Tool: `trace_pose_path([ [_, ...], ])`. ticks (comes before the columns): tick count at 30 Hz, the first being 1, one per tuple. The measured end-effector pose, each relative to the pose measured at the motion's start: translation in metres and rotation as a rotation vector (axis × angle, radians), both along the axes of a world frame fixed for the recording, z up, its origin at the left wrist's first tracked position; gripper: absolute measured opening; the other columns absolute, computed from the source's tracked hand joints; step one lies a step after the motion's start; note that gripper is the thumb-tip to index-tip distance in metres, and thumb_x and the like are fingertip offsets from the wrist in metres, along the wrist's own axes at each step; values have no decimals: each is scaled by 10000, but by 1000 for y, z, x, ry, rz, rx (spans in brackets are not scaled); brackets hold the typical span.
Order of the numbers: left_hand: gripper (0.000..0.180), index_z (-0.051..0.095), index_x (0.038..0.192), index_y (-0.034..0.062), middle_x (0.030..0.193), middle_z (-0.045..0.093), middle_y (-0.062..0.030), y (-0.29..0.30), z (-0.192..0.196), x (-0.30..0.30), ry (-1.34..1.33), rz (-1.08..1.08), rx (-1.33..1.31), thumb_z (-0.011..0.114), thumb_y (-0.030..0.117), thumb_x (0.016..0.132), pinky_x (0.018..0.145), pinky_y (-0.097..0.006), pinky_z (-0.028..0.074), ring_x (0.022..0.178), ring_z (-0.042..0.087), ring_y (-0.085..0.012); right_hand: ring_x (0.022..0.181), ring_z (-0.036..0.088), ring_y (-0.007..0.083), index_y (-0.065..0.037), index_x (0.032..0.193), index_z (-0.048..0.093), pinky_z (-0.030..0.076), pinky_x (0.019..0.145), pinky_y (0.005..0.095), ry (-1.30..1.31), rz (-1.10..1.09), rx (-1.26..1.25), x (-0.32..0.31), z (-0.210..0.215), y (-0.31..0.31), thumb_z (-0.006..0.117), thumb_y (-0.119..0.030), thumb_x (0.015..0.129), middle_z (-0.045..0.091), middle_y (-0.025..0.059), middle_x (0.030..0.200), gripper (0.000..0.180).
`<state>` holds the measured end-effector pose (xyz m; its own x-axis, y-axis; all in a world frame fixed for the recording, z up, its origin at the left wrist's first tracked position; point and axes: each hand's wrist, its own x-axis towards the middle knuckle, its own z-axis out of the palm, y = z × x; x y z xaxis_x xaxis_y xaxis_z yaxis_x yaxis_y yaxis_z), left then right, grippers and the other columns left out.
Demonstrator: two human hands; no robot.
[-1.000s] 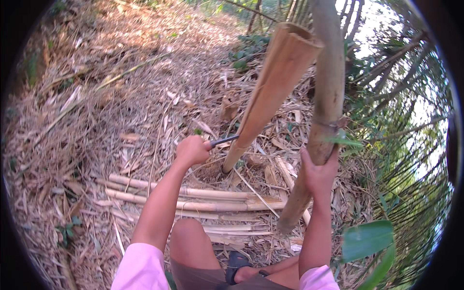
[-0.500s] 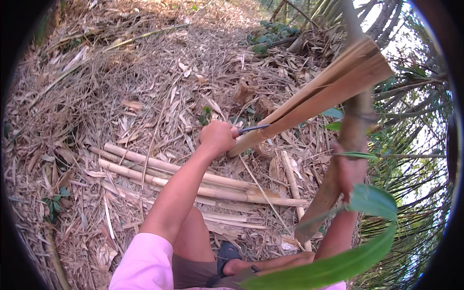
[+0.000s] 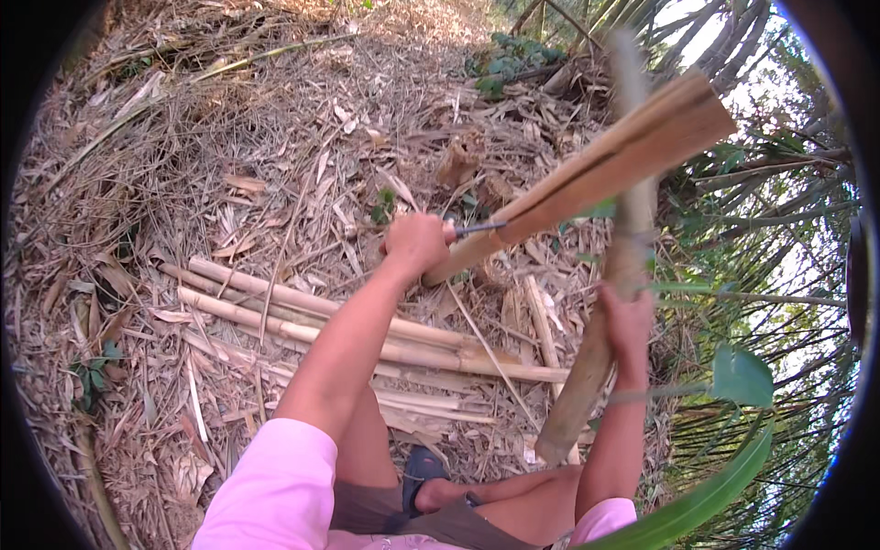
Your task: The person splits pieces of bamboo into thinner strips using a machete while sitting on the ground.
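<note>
My left hand [image 3: 418, 245] is closed round the handle of a knife, whose dark narrow blade [image 3: 481, 227] meets the lower part of a split length of bamboo [image 3: 605, 165]. The bamboo slants up to the right, a long dark crack running along it; its lower end is beside my left fist. In my right hand [image 3: 628, 325], fingers wrapped round it, is a thick wooden stick [image 3: 587, 390]. This stick stands steeply, its blurred top passing by the bamboo's upper part. Whether the two touch, I cannot tell.
Several pale bamboo poles and strips [image 3: 330, 321] lie on the leaf-littered ground before my knees. Short stumps [image 3: 460, 156] stand beyond my left hand. Dense bamboo stems [image 3: 761, 321] crowd the right side, and a green leaf [image 3: 706, 490] hangs near my right arm.
The thick stick has moved left with my right hand, its top swinging closer to the bamboo. My left hand stays at the knife, and the green leaf has shifted right.
</note>
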<state>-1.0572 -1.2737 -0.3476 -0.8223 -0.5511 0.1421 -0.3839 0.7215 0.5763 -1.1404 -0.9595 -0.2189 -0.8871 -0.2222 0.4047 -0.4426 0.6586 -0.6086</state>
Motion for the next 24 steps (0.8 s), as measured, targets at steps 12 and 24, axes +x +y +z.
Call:
trace_pose_path([
  [12,212,751,927,121,897,721,-175,25,-68,-15,-142,26,129,653,291,846,767,-469,561,885,707,-351,1069,650,316,24,1295,533,491,948,382,-151,30,254,-5,-120,-26,816,-248,735,664,200,1162,683],
  [24,356,757,943,74,922,733,-157,11,-91,-6,-119,3,104,628,402,888,780,-443,571,871,721,-323,1266,535,346,64,1440,386,426,1054,420,69,-194,147,4,-101,-9,829,-306,746,540,265,1349,903],
])
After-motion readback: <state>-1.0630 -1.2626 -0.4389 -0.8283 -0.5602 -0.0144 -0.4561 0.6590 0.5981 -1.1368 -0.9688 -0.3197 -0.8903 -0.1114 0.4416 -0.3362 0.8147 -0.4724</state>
